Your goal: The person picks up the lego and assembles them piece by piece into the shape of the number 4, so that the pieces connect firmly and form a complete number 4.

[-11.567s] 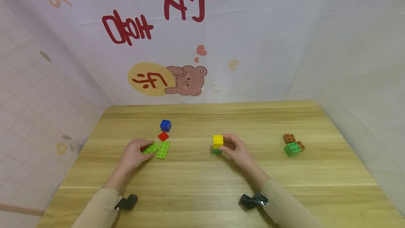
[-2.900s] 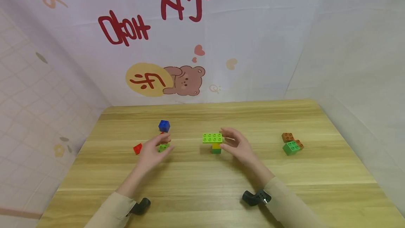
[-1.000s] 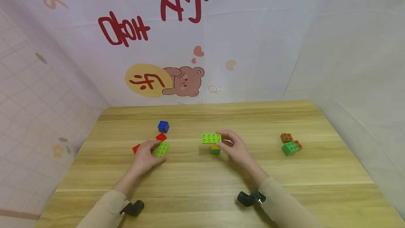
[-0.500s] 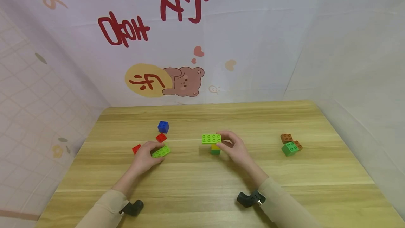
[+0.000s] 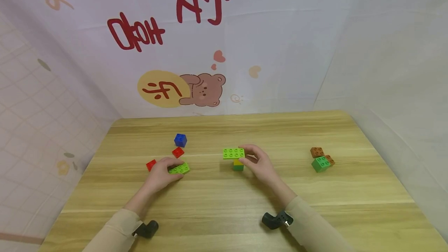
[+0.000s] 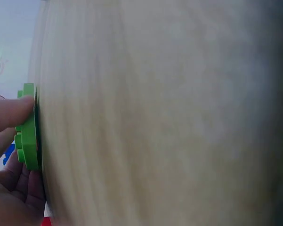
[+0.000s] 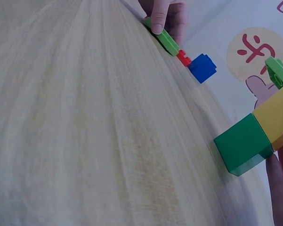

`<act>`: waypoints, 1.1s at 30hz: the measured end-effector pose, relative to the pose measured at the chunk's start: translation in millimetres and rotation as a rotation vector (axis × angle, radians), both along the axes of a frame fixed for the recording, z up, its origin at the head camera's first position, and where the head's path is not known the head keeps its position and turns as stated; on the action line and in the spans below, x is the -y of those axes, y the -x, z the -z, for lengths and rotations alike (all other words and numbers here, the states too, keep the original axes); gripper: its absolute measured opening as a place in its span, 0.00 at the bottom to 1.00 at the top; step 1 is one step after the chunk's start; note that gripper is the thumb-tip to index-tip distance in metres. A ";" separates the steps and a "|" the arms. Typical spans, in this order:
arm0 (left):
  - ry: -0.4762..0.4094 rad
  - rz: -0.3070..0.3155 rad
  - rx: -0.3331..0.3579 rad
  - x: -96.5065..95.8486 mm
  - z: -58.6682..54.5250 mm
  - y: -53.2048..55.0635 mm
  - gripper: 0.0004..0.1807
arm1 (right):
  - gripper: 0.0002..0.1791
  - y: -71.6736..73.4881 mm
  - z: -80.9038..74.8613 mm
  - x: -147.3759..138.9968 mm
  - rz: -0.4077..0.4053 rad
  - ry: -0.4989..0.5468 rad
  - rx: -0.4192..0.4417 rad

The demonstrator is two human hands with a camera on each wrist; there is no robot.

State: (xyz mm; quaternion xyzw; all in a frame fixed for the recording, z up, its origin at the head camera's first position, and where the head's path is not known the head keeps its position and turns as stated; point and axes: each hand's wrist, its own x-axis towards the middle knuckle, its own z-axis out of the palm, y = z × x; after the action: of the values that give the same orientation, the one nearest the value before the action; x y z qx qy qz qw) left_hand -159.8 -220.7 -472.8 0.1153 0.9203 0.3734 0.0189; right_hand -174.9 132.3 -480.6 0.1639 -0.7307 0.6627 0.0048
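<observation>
turned since one second earlier: the loose lime plate in the left hand. its long side ran front to back; it now lies nearly crosswise, studs up, low at the bench. left fingers: bent, parted by the plate's width, gripping its two long edges. right hand: thumb and fingers curled, closed about the right side of a stack. stack, top down: upper lime plate, overhanging left, away from the fingers; yellow brick; lower green brick.

handling, as judged: keep the loose plate level and pinched by its edges, studs and underside unobstructed. keep the right fingers firm, so that the overhang does not tip the stack.

count, outward from the fingers: lime plates, two; yellow, one. red, two: outer red plate just beside the left knuckles, far red plate just beyond the left fingertips. blue brick, one, farther beyond. green, two: one stacked, plus loose green brick, well right of the right fingers. brown, two: rear brown piece and side brown piece, both next to it.
</observation>
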 end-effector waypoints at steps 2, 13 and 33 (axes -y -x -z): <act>0.005 0.008 -0.002 -2.0 -1.0 0.4 0.21 | 0.21 0.6 1.6 -0.5 0.000 0.001 -0.004; -0.003 0.040 0.021 -19.6 -8.9 4.1 0.22 | 0.21 0.9 5.1 -1.1 -0.008 -0.001 -0.030; -0.139 0.132 -0.095 -77.2 -49.0 7.0 0.22 | 0.21 0.6 5.8 0.7 0.012 0.019 -0.028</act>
State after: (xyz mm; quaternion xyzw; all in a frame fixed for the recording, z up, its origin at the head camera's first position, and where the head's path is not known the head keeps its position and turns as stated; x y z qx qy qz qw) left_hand -166.9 -143.5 -423.8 0.1943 0.8824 0.4284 -0.0084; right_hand -175.4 131.6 -486.4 0.1687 -0.7252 0.6672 0.0203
